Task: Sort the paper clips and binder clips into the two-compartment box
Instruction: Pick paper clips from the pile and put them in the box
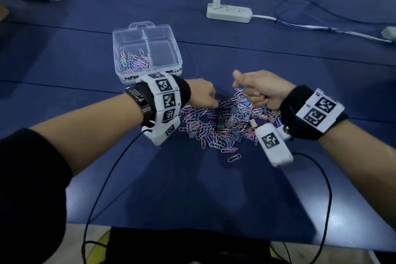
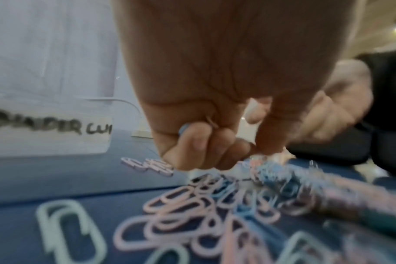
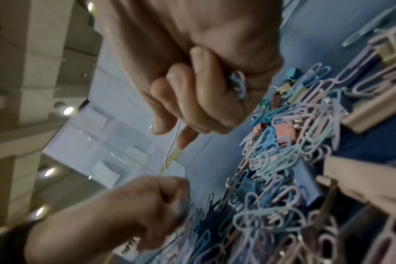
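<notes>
A mixed heap of pastel paper clips [image 1: 211, 129] and binder clips [image 1: 220, 126] is spread on the blue tablecloth [image 1: 192, 188], just in front of the clear two-compartment box [image 1: 147, 53], whose left compartment is seen to hold paper clips. A bunch of paper clips is gripped in the curled fingers of the right hand [image 1: 259, 90], raised just above the heap. The left hand [image 1: 202, 93] is lowered to the heap's left edge with fingers curled around a small pale-blue item too blurred to be named.
</notes>
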Demonstrator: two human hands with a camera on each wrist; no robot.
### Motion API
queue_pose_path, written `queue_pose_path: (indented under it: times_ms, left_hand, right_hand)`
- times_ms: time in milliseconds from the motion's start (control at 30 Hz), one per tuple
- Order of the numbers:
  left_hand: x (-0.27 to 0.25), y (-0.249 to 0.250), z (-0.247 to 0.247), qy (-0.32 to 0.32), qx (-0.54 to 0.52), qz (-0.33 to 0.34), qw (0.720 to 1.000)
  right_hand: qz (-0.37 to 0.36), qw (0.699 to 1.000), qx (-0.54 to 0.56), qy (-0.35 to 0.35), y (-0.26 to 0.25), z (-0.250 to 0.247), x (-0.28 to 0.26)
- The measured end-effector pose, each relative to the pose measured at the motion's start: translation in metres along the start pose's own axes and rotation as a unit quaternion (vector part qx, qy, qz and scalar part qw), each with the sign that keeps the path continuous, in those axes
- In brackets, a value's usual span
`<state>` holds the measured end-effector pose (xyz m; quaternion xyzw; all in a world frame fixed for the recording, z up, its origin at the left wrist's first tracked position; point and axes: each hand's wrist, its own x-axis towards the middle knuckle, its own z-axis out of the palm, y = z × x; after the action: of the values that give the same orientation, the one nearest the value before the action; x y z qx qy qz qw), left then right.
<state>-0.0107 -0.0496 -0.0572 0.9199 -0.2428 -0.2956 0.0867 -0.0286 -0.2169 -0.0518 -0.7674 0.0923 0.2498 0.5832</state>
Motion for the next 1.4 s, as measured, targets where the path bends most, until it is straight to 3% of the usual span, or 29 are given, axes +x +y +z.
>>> queue_pose_path:
  times_ms: [67, 133, 200, 300, 433, 500, 567, 633, 700, 767, 967, 1133, 1400]
  left_hand:
    - [-0.007, -0.004, -0.005, -0.005, -0.177, -0.008, 0.984]
    - [-0.017, -0.011, -0.011, 0.009, -0.393, -0.011, 0.919]
    - [-0.027, -0.019, -0.015, 0.030, -0.531, -0.019, 0.846]
    - [-0.036, -0.026, -0.017, 0.055, -0.608, -0.005, 0.792]
    - [-0.039, -0.039, -0.015, 0.102, -0.623, -0.004, 0.775]
    - [-0.042, -0.045, -0.014, 0.117, -0.613, -0.012, 0.781]
    - [-0.043, -0.048, -0.013, 0.134, -0.578, -0.024, 0.804]
    - [-0.044, -0.047, -0.010, 0.145, -0.475, -0.043, 0.867]
    - [-0.044, -0.045, -0.005, 0.122, -0.297, -0.061, 0.945]
    - [-0.045, -0.043, 0.000, 0.093, -0.150, -0.069, 0.982]
    - [-0.038, -0.034, 0.010, 0.038, -0.057, -0.070, 0.995]
    - [-0.033, -0.027, 0.013, 0.069, 0.010, -0.053, 0.996]
    - [-0.031, -0.019, 0.025, 0.050, 0.001, -0.027, 0.998]
  right_hand:
    - [-0.018, 0.997, -0.075, -0.006, -0.001, 0.008, -0.002]
    - [-0.034, 0.990, -0.133, -0.007, -0.002, 0.017, 0.000]
    - [-0.066, 0.975, -0.214, -0.003, -0.004, 0.027, 0.003]
    - [-0.119, 0.922, -0.368, 0.022, -0.006, 0.042, 0.009]
    - [-0.132, 0.866, -0.483, 0.006, -0.009, 0.057, 0.015]
    - [-0.133, 0.834, -0.535, -0.013, -0.009, 0.061, 0.019]
    - [-0.130, 0.823, -0.552, -0.025, -0.009, 0.063, 0.022]
    - [-0.128, 0.822, -0.554, -0.035, -0.010, 0.064, 0.023]
    - [-0.133, 0.819, -0.557, -0.049, -0.010, 0.063, 0.022]
    - [-0.139, 0.817, -0.556, -0.062, -0.008, 0.062, 0.020]
    - [-0.135, 0.839, -0.522, -0.064, -0.004, 0.057, 0.014]
    - [-0.159, 0.829, -0.536, -0.019, -0.005, 0.057, 0.010]
    - [-0.162, 0.797, -0.579, -0.058, 0.001, 0.060, 0.013]
